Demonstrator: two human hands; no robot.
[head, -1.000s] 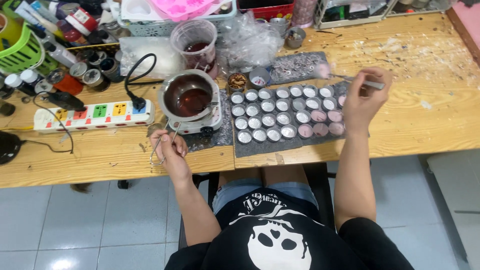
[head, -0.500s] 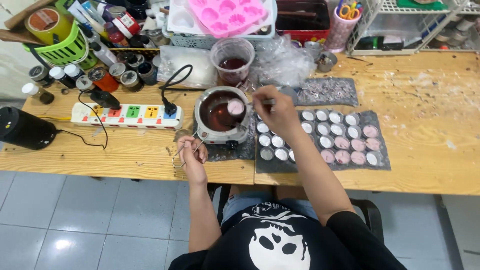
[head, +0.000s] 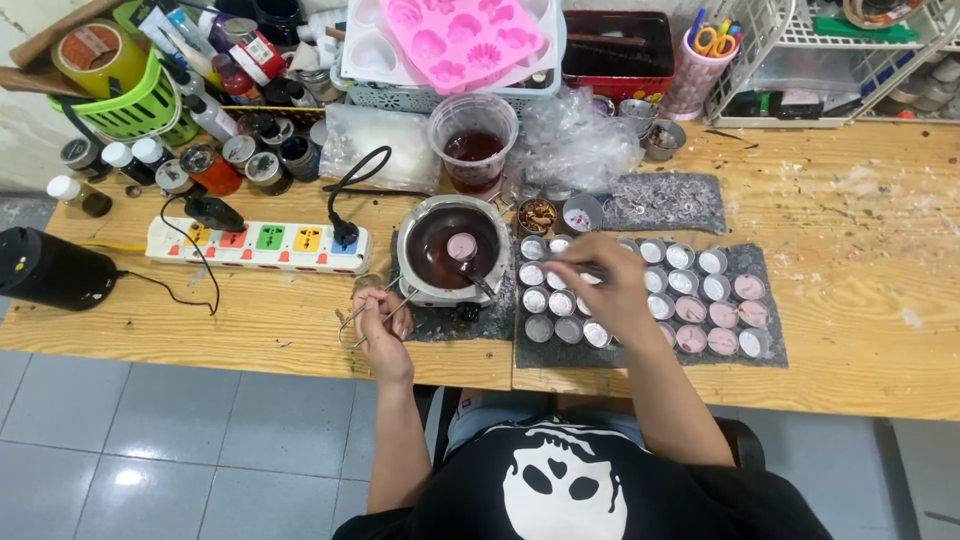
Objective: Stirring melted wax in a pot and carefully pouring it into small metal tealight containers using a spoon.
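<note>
My left hand rests on the front of the wooden table and is closed on thin metal tongs, just left of a small round melting pot of dark red liquid. A small pink round tin sits in the pot, and a spoon handle leans out of it. My right hand hovers over rows of small round tins on a grey mat, pinching a thin metal tool that points left. Some tins hold pink filling; others look empty.
A white power strip lies left of the pot. Behind it are a clear cup of dark red liquid, a pink silicone mould, crumpled plastic, and paint jars. A black cylinder stands at far left.
My right hand has moved from above the melting pot back to the right, over the tins. The pink tin it held over the pot now sits in the pot. The left hand stayed put.
</note>
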